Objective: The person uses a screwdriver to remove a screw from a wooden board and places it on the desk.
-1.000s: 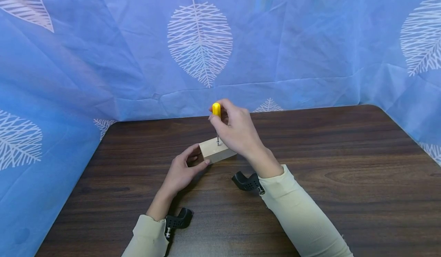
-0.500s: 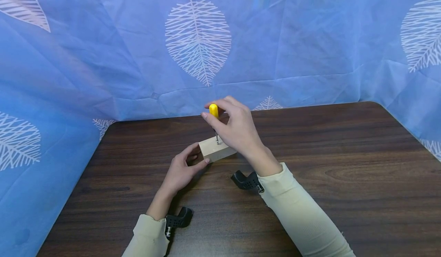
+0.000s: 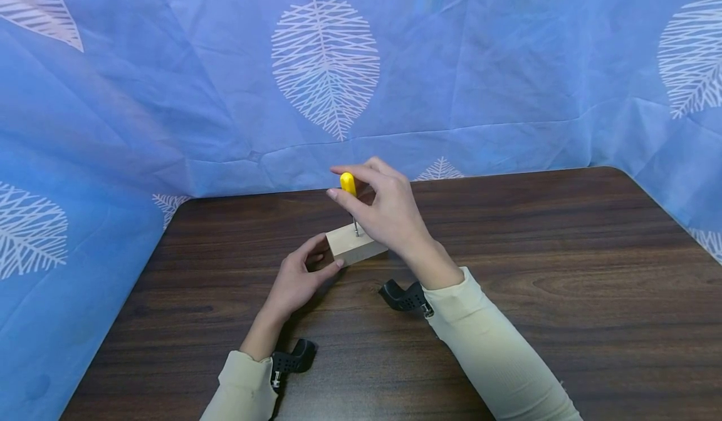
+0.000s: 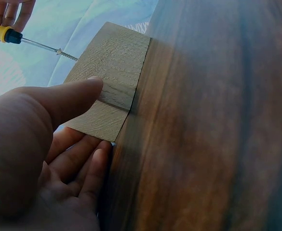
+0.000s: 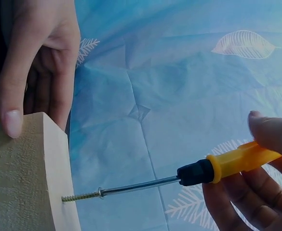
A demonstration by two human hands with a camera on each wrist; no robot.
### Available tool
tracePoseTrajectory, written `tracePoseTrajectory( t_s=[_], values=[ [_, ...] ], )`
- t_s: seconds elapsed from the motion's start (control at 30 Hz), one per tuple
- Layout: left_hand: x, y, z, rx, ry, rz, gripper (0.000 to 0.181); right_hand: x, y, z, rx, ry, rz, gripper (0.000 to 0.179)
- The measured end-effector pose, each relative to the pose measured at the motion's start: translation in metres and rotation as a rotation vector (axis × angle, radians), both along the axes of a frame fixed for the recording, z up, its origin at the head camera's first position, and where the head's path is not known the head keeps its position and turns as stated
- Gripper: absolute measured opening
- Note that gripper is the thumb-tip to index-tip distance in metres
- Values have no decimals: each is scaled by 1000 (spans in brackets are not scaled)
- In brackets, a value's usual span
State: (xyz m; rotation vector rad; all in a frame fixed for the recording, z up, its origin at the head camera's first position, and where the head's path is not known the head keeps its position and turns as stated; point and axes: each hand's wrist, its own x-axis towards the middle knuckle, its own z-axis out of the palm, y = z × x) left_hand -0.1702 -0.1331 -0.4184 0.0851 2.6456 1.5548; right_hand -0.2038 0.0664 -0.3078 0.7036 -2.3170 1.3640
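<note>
A pale wooden block [image 3: 356, 253] lies on the dark table, and my left hand [image 3: 298, 278] grips its left end. In the left wrist view the thumb [image 4: 80, 96] presses one face while the fingers reach beneath. A partly sunk screw [image 5: 80, 197] stands up from the block's top. On its head sits the tip of a screwdriver [image 5: 225, 163] with a yellow and black handle, leaning slightly left in the head view. My right hand [image 3: 389, 211] holds this handle loosely, thumb on one side and fingers on the other, with thumb and index finger stretched past it.
The brown wood-grain table [image 3: 564, 270] spreads around both hands. Behind it hangs a blue cloth [image 3: 479, 64] with white leaf prints. Black wrist mounts [image 3: 294, 357] stick out from both cream sleeves [image 3: 496, 346].
My right thumb and index finger have straightened and spread leftward past the handle. The screwdriver's top has tipped a little to the left. My left hand and the block have stayed put.
</note>
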Motion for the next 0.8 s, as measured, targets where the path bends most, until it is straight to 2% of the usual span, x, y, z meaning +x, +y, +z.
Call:
tracePoseTrajectory(
  t_s=[0.1,0.23,0.53,0.8],
  values=[
    [0,0,0,2,-2,1,65,1,0,2,-15,-47,-1,40],
    [0,0,0,9,-9,0,64,2,0,3,-52,-102,-1,34],
    [0,-1,-1,12,0,-12,65,1,-1,3,-45,-52,45,18],
    [2,-1,1,14,-2,-16,65,2,-1,3,-25,-43,25,21]
  ],
)
